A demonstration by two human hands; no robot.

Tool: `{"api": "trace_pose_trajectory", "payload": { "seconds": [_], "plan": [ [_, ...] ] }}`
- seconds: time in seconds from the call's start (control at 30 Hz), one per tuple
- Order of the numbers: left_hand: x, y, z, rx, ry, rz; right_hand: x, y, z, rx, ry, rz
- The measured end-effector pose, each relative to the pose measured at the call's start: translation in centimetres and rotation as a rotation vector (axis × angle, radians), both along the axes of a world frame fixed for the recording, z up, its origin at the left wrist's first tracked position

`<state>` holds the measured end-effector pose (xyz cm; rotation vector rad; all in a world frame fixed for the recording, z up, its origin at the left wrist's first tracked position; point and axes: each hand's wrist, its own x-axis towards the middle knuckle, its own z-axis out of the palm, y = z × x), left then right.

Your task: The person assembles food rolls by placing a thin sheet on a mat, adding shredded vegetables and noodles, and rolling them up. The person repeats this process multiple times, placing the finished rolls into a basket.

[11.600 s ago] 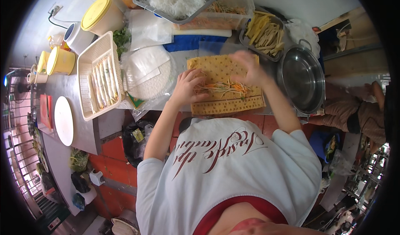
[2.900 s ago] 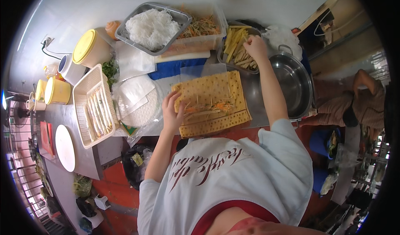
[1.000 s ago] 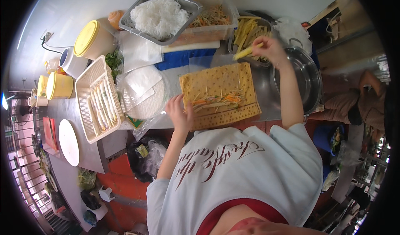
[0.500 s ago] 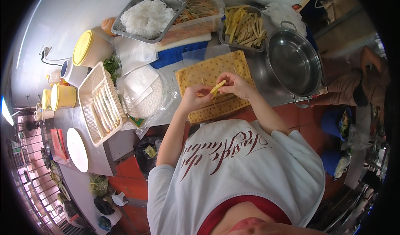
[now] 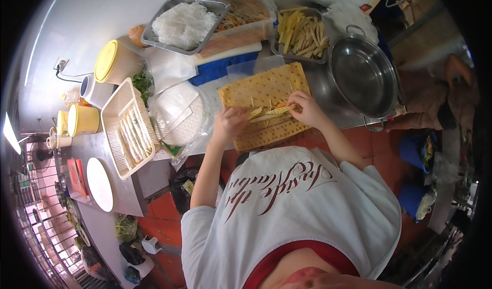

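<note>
A yellow-brown patterned cloth [image 5: 261, 86] lies on the counter before me. Across it runs a row of filling with pale yellow strips [image 5: 279, 110] and orange and whitish shreds. My right hand [image 5: 306, 109] pinches the right end of the yellow strips, fingers bent and close to the cloth. At the other end of the row, my left hand [image 5: 233, 121] is closed on a short yellow strip piece [image 5: 254, 113]; its fingers are slightly blurred. A wrapper sheet beneath the filling is hard to make out.
A cream basket [image 5: 114, 135] of white rolls and a stack of round white sheets [image 5: 180, 115] stand left. Behind are trays of white noodles [image 5: 184, 25], shredded vegetables [image 5: 243, 16] and yellow strips [image 5: 302, 32]. An oval steel pot [image 5: 364, 73] stands right.
My hands have moved apart and down toward the cloth. The yellow strip held up between them is now in pieces, laid along the row of filling.
</note>
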<state>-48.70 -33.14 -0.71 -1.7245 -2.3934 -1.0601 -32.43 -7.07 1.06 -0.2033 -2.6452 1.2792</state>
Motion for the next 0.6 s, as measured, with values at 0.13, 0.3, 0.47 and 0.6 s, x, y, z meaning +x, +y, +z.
{"api": "trace_pose_trajectory", "payload": {
  "seconds": [0.13, 0.3, 0.47, 0.6],
  "plan": [
    [1.6, -1.0, 1.9, 0.077, -0.056, 0.189, -2.6, 0.7, 2.1, 0.178, 0.23, -0.015],
    [2.4, -3.6, -1.7, 0.178, 0.006, 0.568, -13.9, 0.8, 11.4, 0.126, 0.458, 0.132],
    [3.1, -3.6, -2.4, 0.169, 0.041, 0.698, -28.2, -2.0, 15.3, 0.6, 0.414, 0.368],
    [3.3, -3.6, -2.8, 0.21, 0.032, 0.725, -33.4, -4.1, 14.6, 0.887, 0.197, 0.493]
  ]
}}
